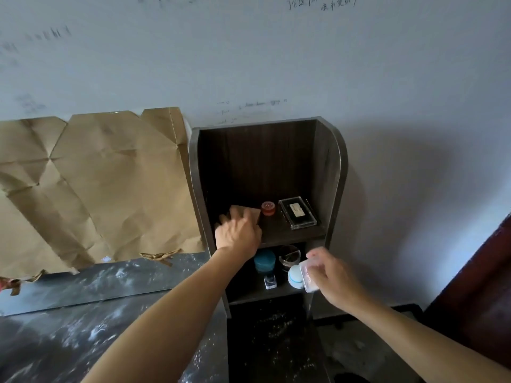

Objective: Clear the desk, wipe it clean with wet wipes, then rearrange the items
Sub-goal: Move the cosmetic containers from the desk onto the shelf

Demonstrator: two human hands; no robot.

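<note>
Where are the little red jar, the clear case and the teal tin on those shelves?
red jar (268, 208): head view, upper shelf, on its top.
clear case (298, 214): head view, upper shelf, middle of its lid.
teal tin (264, 260): head view, lower shelf, on its lid.

The left hand holds a brown box on the top board of the shelf. A red jar sits at its 3 o'clock, then a case. At 5 o'clock the right hand grips a clear tub near a blue jar. Paper hangs at 9 o'clock.
</note>
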